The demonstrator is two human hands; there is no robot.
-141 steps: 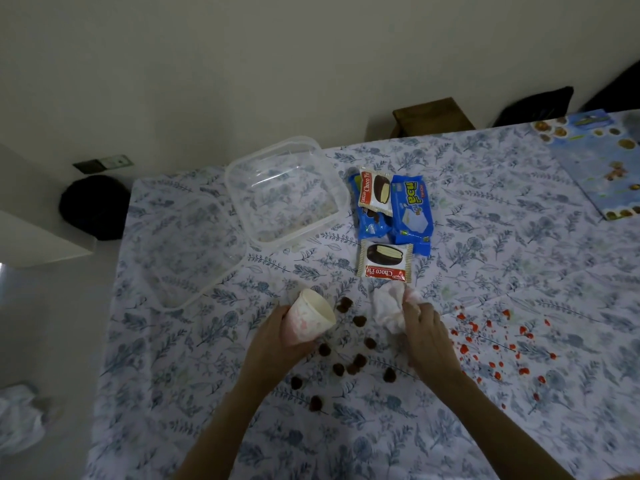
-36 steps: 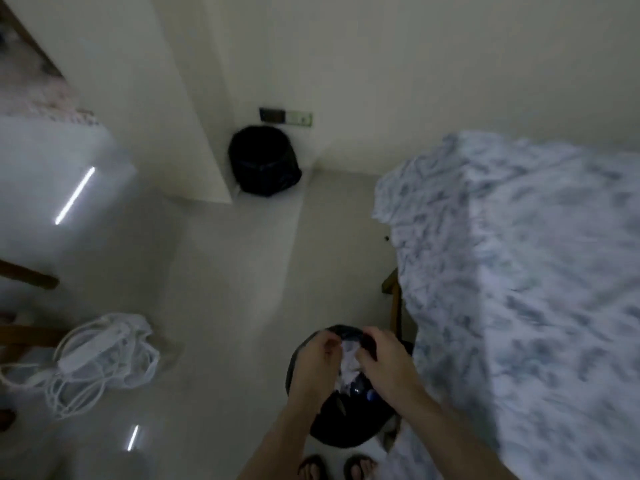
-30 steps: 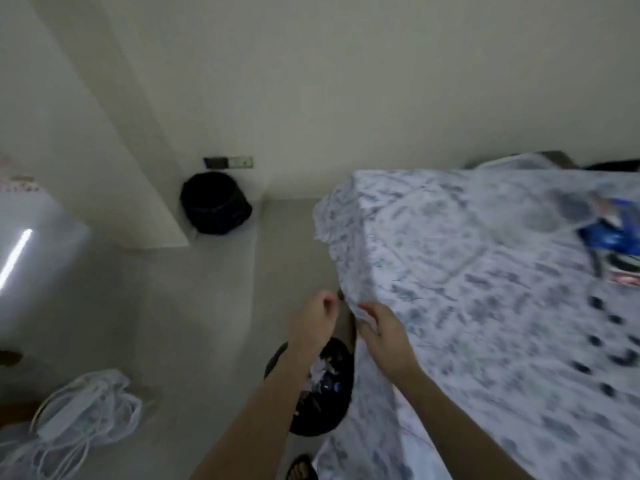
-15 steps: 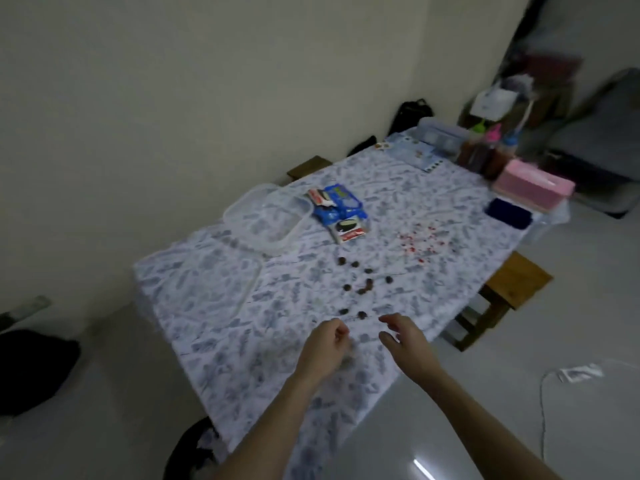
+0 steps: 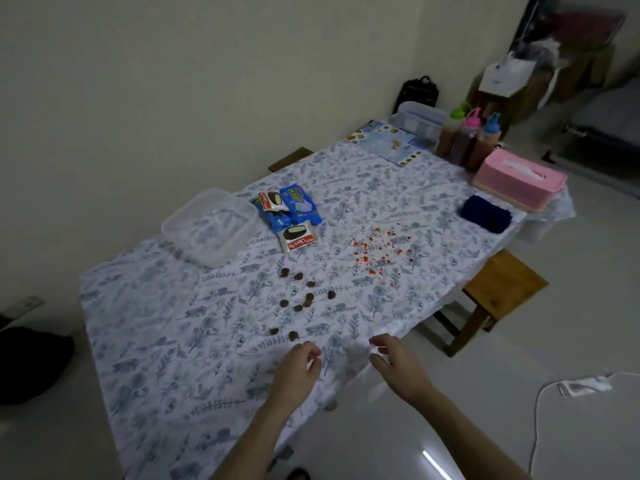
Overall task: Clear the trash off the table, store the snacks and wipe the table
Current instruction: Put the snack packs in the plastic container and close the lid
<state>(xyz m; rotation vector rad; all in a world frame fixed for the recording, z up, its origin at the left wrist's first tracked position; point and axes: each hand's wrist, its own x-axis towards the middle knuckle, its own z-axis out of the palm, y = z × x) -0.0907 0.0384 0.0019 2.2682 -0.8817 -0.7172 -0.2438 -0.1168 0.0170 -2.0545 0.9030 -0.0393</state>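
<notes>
A clear box (image 5: 211, 226) sits on the table (image 5: 173, 341), with snacks (image 5: 289, 216) just beside it and brown bits (image 5: 301, 299) nearer the person. The left hand (image 5: 298, 372) is loosely curled and the right hand (image 5: 398, 367) is half open. Both hold nothing.

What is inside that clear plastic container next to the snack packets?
The clear plastic container looks empty: only the floral tablecloth shows through its bottom. The snack packets lie beside it, outside. Nothing is covered there.
</notes>
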